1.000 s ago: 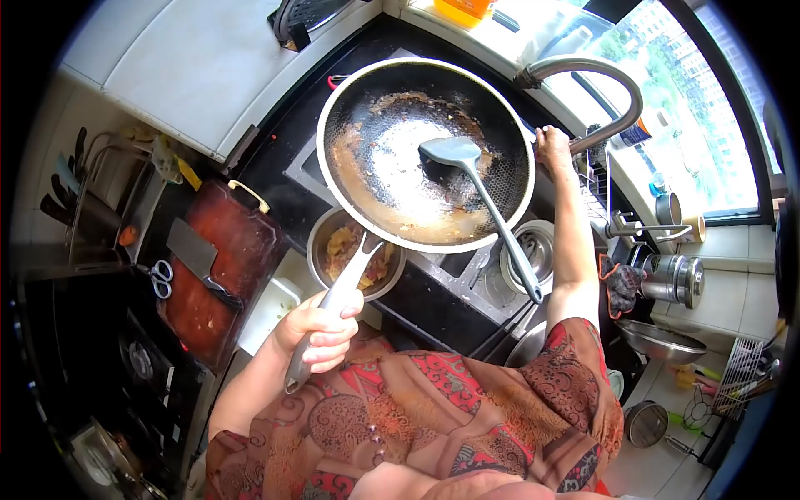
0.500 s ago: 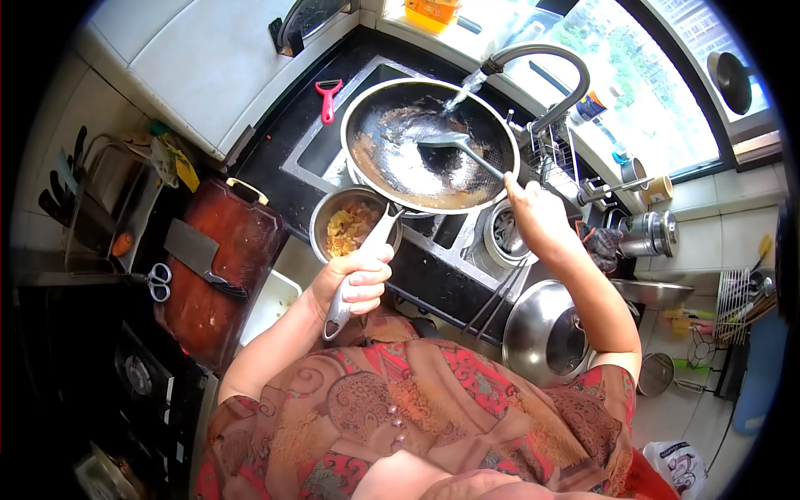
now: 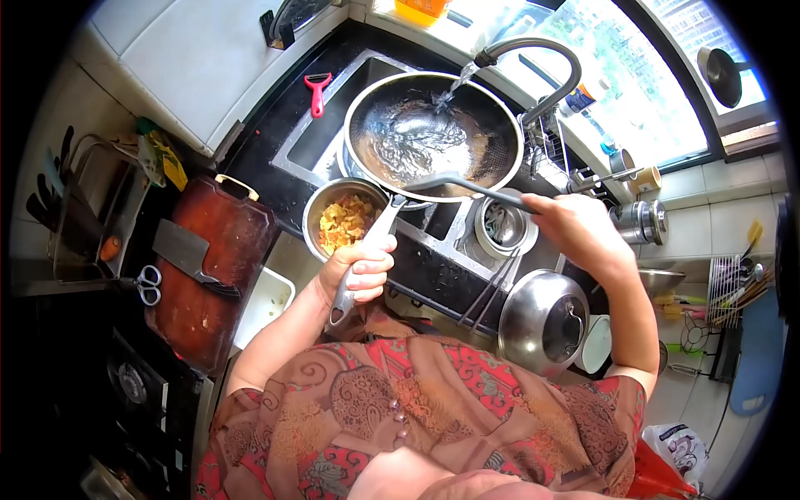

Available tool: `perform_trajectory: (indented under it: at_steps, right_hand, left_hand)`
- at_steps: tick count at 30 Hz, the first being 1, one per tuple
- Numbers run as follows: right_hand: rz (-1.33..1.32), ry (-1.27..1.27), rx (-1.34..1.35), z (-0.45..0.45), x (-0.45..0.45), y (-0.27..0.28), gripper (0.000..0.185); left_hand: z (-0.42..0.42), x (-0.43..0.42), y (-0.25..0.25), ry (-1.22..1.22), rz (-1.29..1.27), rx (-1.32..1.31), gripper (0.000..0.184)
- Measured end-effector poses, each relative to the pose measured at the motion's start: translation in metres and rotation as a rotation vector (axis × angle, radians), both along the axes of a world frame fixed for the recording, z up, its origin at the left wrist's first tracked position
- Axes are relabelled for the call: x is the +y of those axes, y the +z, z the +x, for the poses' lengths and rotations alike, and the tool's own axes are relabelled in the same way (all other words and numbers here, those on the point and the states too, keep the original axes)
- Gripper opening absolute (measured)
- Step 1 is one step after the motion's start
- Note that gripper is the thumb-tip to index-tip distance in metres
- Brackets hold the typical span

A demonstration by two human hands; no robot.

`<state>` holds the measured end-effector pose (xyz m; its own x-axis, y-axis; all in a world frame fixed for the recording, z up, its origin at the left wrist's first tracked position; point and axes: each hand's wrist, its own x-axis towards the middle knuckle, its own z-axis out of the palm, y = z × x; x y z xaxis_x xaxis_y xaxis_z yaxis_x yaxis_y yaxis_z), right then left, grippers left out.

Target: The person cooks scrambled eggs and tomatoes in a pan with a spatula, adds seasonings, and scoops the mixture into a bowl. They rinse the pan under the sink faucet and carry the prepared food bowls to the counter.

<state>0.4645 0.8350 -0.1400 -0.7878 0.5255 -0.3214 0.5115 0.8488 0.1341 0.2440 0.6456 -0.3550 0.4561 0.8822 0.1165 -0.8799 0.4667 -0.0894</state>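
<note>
A dark wok [image 3: 492,137] with a pale rim sits over the sink, with water in its bottom. My left hand [image 3: 362,271] is closed round the wok's light grey handle. Water pours into the pan from the curved faucet [image 3: 575,71]. In my right hand [image 3: 575,229] is the grey spatula [image 3: 479,187]; its shaft crosses the near rim and its head lies low in the wok, partly hard to make out against the water. A metal pot of yellow-brown food [image 3: 348,223] stands just left of the wok handle.
On the left lie a cleaver [image 3: 181,248] on a brown cutting board [image 3: 225,200] and scissors [image 3: 148,285]. A red peeler [image 3: 317,93] rests beside the sink [image 3: 304,154]. Right of me are a steel lid [image 3: 533,325], chopsticks [image 3: 496,287] and a bowl [image 3: 507,223].
My right hand has moved right and nearer to me, drawing the spatula from the wok's middle to its near side. The left hand keeps its grip on the handle.
</note>
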Motion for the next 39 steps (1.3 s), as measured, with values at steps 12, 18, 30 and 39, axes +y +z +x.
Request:
perform_trajectory:
  at_steps: [12, 18, 30, 39]
  right_hand:
    - [-0.11, -0.05, 0.357, 0.025, 0.092, -0.067, 0.023]
    - [0.508, 0.176, 0.272, 0.001, 0.239, -0.166, 0.038]
    - [0.641, 0.225, -0.067, -0.048, 0.287, -0.192, 0.027]
    - [-0.008, 0.004, 0.544, -0.009, 0.171, -0.099, 0.044]
  left_hand:
    - [-0.007, 0.006, 0.019, 0.052, -0.118, 0.315, 0.011]
    - [-0.012, 0.032, 0.025, 0.118, -0.175, 0.462, 0.013]
    - [-0.002, 0.049, 0.01, 0.188, -0.156, 0.314, 0.014]
    - [0.007, -0.025, 0.036, 0.223, -0.1, 0.273, 0.016]
